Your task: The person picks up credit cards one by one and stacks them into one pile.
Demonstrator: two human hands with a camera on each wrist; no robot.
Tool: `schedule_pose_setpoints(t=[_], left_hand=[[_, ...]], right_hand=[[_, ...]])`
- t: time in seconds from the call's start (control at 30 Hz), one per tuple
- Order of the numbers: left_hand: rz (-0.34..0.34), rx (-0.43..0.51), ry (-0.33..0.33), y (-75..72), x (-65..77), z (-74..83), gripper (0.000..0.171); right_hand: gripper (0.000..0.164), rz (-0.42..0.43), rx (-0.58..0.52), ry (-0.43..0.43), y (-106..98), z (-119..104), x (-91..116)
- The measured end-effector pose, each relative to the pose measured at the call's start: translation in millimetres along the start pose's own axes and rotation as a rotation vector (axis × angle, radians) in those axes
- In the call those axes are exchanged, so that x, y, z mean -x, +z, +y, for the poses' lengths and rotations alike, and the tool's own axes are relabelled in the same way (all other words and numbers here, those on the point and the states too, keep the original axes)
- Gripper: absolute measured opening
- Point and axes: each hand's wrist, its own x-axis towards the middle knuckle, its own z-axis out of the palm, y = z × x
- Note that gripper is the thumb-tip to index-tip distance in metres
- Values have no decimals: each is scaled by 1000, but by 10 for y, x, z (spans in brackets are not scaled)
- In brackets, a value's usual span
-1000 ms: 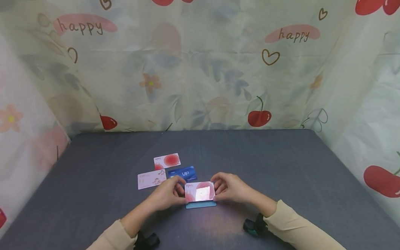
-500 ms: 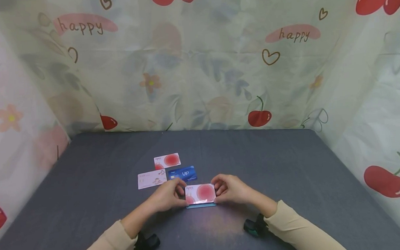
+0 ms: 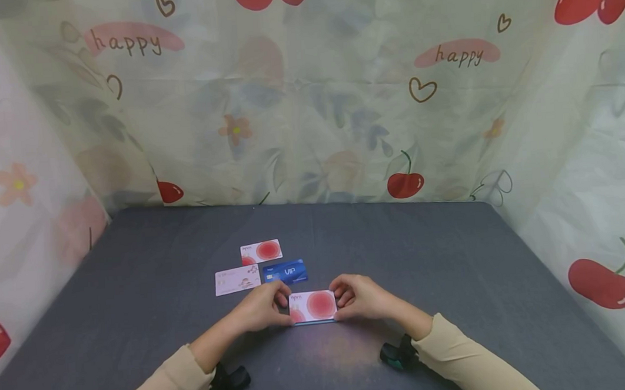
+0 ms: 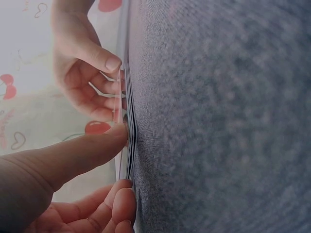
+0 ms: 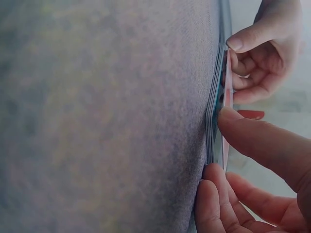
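Note:
A white card with pink-red circles [image 3: 313, 305] lies level just over a stack of cards [image 5: 212, 111], whose blue edge shows along its near side in the head view. At its left short edge, my left hand [image 3: 265, 305] pinches it between thumb and fingers. My right hand [image 3: 361, 298] grips the right short edge the same way. Seen from the side in the right wrist view, the card [image 5: 228, 92] stands slightly apart from the stack at a small angle. The fingers of both hands also reach down beside the stack's ends.
Behind my left hand lie a blue VIP card [image 3: 286, 271], a pale pink card [image 3: 237, 280] and another card with red circles [image 3: 262, 251], all flat on the dark grey tabletop [image 3: 426, 242]. A patterned curtain [image 3: 309, 130] hangs along the table's back edge.
The held card has come down and toward me, covering most of the blue strip that showed below it. Both hands moved slightly with it. The bright glare on the card is gone.

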Motion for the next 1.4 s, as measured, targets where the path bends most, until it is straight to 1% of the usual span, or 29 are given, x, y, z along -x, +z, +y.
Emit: schedule_pose_setpoints(t=[0.37, 0.6, 0.77, 1.03, 1.07, 1.13, 1.27, 1.3, 1.4], left_hand=[[-9, -7, -3, -3, 13, 14, 43], [-11, -7, -18, -2, 17, 27, 43], [-12, -12, -12, -9, 26, 41, 43], [-15, 1, 5, 4, 3, -4, 44], [-11, -5, 38, 20, -10, -58, 44], [-9, -6, 44, 17, -8, -63, 45], [-12, -18, 33, 10, -3, -44, 45], [-17, -14, -1, -7, 11, 12, 45], [-17, -26, -8, -7, 15, 28, 44]], right_hand=[[46, -8, 6, -12, 7, 10, 5], [46, -13, 12, -11, 8, 13, 3], [46, -14, 21, -15, 8, 10, 2], [46, -11, 27, -9, 13, 10, -4], [46, -10, 29, -8, 14, 9, -5], [46, -9, 33, -3, 16, 8, -7], [46, -11, 42, 8, 17, 1, -10], [46, -13, 46, 10, 17, -2, -11], [46, -15, 52, 11, 14, -16, -6]])
